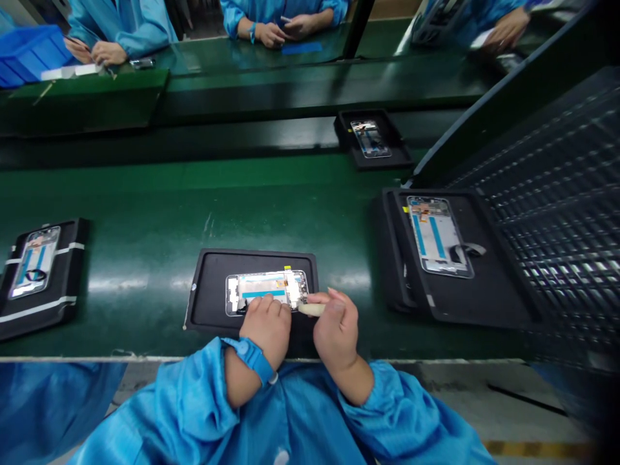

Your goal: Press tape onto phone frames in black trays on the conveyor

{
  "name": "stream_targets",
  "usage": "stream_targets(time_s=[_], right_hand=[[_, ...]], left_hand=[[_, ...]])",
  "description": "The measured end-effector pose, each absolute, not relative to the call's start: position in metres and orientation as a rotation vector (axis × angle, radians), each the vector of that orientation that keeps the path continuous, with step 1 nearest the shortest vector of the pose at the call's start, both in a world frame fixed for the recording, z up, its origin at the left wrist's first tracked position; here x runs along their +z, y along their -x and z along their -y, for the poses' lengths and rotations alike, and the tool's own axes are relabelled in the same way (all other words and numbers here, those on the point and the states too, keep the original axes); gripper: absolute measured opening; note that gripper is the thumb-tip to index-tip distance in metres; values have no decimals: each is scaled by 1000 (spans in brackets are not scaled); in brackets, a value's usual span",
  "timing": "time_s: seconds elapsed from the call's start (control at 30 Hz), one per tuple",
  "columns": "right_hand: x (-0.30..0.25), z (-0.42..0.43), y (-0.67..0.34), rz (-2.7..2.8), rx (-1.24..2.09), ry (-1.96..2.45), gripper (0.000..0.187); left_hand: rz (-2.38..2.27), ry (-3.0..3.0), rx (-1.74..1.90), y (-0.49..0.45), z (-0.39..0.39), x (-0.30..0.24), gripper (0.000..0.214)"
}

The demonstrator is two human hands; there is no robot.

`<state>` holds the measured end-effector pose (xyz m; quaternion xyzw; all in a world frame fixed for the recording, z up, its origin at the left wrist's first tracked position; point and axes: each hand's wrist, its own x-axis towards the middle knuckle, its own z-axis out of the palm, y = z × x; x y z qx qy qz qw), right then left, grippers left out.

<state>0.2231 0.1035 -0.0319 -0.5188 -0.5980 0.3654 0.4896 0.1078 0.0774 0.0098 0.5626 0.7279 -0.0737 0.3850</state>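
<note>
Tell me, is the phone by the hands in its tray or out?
In. The phone lies flat inside the black tray, floor showing around it; the right hand holds a pale stick.

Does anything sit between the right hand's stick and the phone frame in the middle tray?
Nothing visible. The pale stick in the right hand reaches the phone frame at its right end; the left hand rests on the frame's near edge, beside the tip.

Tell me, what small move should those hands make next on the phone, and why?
Probably slide the tip of the stick a little along the right end of the phone. The right hand holds this pale stick with its tip touching the phone there, while the left hand rests on its near edge, steadying it in the tray.
</note>
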Motion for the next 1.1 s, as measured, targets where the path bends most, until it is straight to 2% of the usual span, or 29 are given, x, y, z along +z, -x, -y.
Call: stream_targets(time_s=[0.33,0.53,0.7,0.87,0.97,1.1], right_hand=[[-38,-101,-225,1530,814,1129,24],[-17,-109,-224,1761,705,1169,16],[7,-120,-211,2193,418,1107,30],[5,-122,-204,2215,310,1019,34],[-3,-121,-208,2066,411,1155,33],[-15,-119,-215,1575,849,1479,30]], left_hand=[[-1869,-1469,-214,-108,-80,13,47],[-1840,-1416,-283,-107,-80,14,46],[-1844,-1508,-250,-103,-77,8,46],[-1844,-1529,-209,-100,-76,3,43],[-1860,-1521,-130,-99,-74,-1,43],[-1892,-1552,-59,-100,-72,-7,45]])
